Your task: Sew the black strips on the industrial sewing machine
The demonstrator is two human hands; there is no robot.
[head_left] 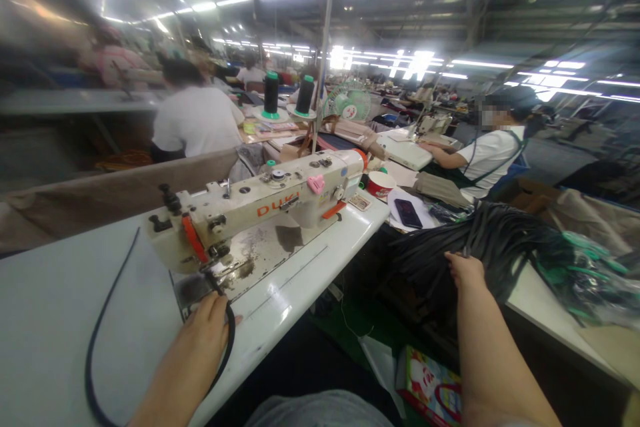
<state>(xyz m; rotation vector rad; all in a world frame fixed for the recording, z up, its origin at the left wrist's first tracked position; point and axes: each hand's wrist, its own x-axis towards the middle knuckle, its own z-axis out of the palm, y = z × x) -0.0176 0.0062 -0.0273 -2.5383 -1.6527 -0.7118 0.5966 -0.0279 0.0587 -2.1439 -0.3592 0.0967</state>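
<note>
Sewing workshop, industrial sewing machine [270,203], thread cones [271,95], seated workers [195,113]

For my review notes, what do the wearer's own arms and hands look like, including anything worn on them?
The left hand and right hand are ungloved. Both forearms are bare where visible, with no watch or bracelet showing. Rings can't be ruled out at this sharpness.
</note>
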